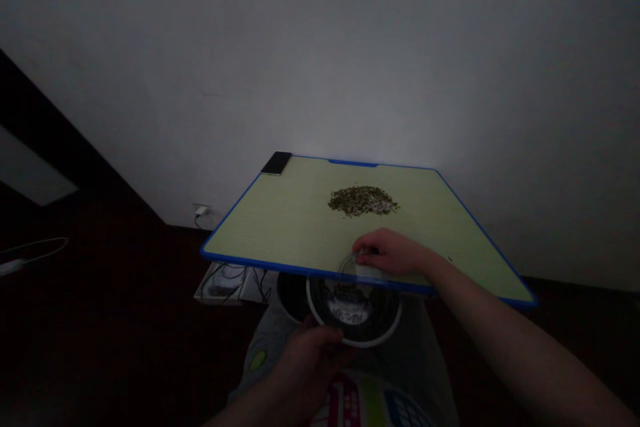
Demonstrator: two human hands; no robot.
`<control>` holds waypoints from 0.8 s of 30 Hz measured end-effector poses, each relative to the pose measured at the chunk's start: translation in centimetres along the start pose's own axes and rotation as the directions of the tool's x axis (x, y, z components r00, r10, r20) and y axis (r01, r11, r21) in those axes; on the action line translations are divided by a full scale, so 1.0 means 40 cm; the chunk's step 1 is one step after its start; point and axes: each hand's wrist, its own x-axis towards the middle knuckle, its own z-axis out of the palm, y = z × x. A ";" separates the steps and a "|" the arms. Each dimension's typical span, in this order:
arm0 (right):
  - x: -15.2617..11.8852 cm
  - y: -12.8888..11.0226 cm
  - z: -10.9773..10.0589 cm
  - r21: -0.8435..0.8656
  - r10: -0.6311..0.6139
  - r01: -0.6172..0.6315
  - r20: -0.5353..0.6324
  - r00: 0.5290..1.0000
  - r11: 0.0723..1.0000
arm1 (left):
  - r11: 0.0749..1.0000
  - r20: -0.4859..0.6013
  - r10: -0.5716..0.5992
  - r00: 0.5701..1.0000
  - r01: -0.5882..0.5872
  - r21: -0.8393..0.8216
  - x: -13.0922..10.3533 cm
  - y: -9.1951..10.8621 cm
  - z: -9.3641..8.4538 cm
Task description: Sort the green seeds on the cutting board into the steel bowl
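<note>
Left hand (pixel 311 361) holds the bowl (pixel 373 342), near-left rim against its fingers (pixel 327 335).

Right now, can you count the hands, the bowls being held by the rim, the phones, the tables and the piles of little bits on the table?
Hands: 2 (left hand, right hand)
Rim-held bowl: 1
Phone: 1
Table: 1
Pile of bits: 1
Total: 6
</note>
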 end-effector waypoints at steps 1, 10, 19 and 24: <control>0.000 0.006 -0.002 0.006 0.011 -0.011 -0.013 1.000 1.000 | 1.000 0.003 0.000 1.000 0.000 0.003 -0.001 0.000 0.000; -0.014 0.041 -0.030 -0.127 0.061 -0.068 -0.058 0.996 0.990 | 1.000 0.060 -0.015 0.998 0.014 0.014 0.005 -0.001 -0.006; -0.009 0.103 -0.092 -0.240 0.108 -0.145 -0.160 0.981 0.960 | 0.994 0.197 -0.040 0.980 0.020 0.106 0.038 -0.012 0.020; -0.005 0.152 -0.077 -0.135 0.125 -0.164 -0.261 0.957 0.977 | 0.986 0.158 -0.049 0.986 0.022 0.167 0.104 -0.037 0.024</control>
